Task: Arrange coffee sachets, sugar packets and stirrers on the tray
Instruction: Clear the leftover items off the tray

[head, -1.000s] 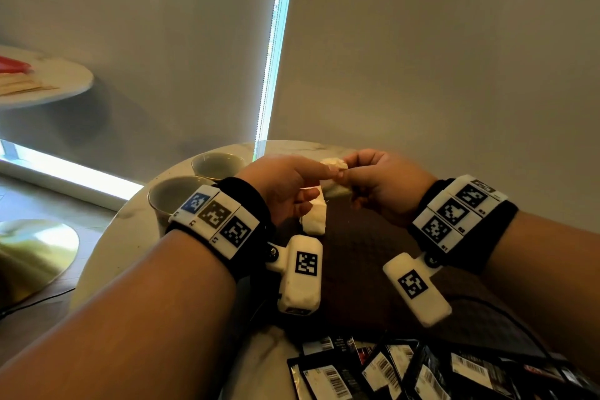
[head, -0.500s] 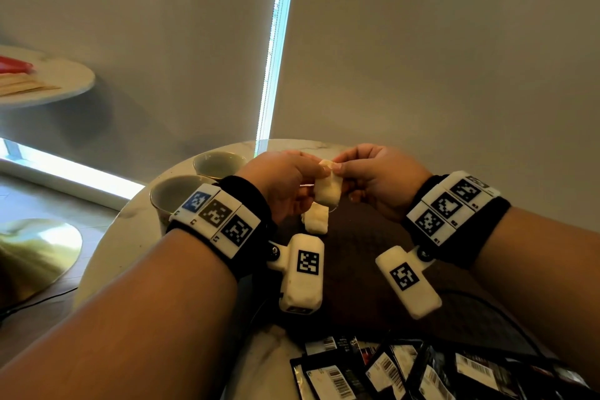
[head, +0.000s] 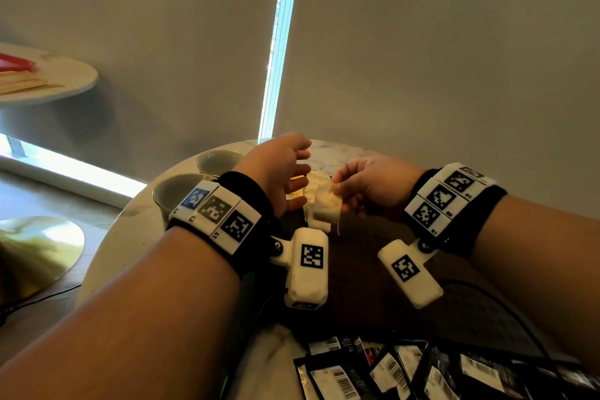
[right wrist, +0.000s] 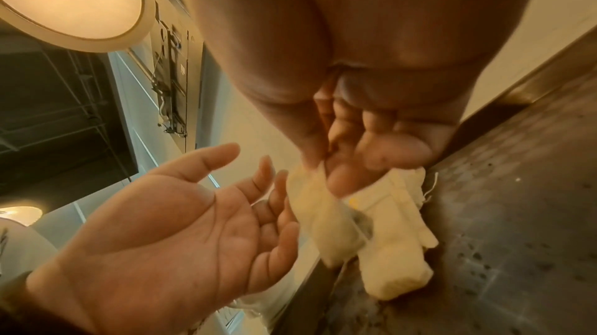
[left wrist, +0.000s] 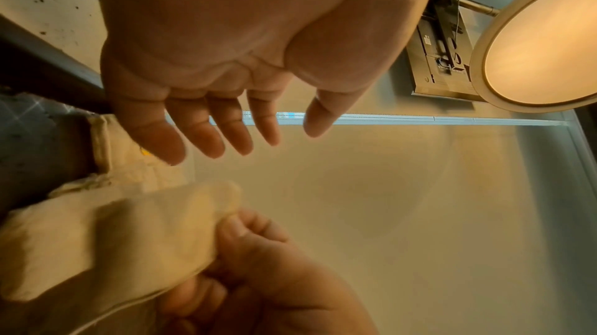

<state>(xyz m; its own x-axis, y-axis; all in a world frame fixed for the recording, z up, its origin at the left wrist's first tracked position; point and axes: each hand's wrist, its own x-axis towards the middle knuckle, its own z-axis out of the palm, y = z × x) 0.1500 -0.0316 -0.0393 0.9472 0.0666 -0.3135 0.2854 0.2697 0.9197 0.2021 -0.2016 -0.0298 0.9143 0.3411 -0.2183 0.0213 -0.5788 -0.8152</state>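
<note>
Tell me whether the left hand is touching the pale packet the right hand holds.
Apart. The left wrist view shows the left hand open, fingers spread, with bare wall between its fingertips and the pale packet that the right hand pinches.

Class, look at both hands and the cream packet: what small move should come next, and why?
Probably lower the cream packet onto the dark tray, beside the packet already lying there. The right hand alone pinches it above the tray; the left hand is open beside it and holds nothing.
</note>
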